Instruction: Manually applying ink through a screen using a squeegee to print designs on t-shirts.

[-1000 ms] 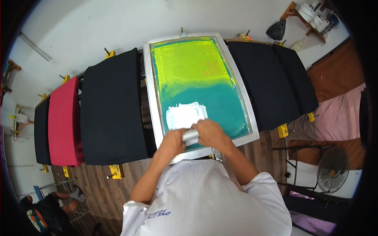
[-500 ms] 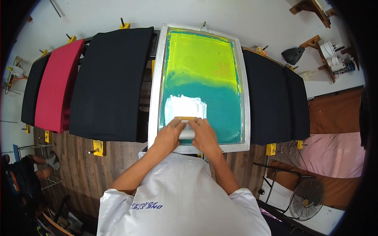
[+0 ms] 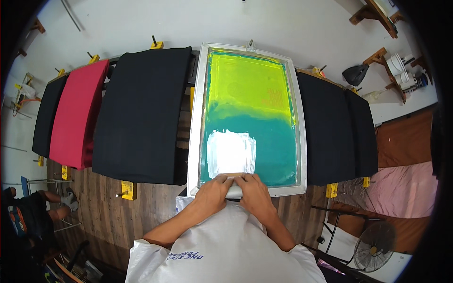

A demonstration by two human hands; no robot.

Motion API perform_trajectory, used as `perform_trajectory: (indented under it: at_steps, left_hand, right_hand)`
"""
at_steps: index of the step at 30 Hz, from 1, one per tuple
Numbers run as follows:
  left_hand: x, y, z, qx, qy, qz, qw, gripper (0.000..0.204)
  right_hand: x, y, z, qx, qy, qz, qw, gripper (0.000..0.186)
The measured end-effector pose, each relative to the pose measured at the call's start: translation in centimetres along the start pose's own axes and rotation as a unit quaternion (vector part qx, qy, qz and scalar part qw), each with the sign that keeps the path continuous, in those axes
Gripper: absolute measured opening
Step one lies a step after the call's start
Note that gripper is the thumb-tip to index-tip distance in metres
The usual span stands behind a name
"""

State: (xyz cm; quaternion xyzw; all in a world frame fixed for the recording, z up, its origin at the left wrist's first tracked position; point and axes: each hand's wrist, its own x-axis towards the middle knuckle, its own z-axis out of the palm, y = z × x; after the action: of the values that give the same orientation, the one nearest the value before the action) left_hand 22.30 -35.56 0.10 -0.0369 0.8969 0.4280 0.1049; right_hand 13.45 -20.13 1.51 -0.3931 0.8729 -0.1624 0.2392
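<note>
Both of my hands grip a squeegee (image 3: 233, 192) with a pale grey handle and a yellowish edge, at the near end of a screen printing frame (image 3: 302, 165). My left hand (image 3: 211, 193) is closed on its left part, my right hand (image 3: 256, 193) on its right part, thumbs close together. Just beyond the squeegee, a patch of white ink (image 3: 231, 153) lies on the green mesh (image 3: 276, 146). Yellow-green colour (image 3: 245, 78) covers the far half of the mesh, with faint lettering at its right. The squeegee's lower edge is hidden by my hands.
Left of the frame are a black fabric-covered board (image 3: 141, 113), a pink one (image 3: 80, 113) and another black one. More black boards (image 3: 325, 127) stand close on the right. A fan (image 3: 373, 247) is at lower right. Someone's legs (image 3: 56, 207) show at lower left.
My hands have drawn the squeegee toward my body, to the frame's near edge. The white ink patch now reaches further down the mesh. The whole view has shifted slightly.
</note>
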Motion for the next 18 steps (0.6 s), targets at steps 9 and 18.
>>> perform_trajectory:
  at_steps: [9,18]
  left_hand:
    - [4.4,-1.8,-0.5,0.153,0.160,0.023,0.975,0.059]
    - [6.5,-3.6,0.1,0.143,0.187,0.032,0.971,0.058]
  right_hand:
    - [5.0,1.0,0.3,-0.035,0.108,-0.017,0.993,0.058]
    - [7.5,2.2,0.6,-0.062,0.153,-0.021,0.986,0.056]
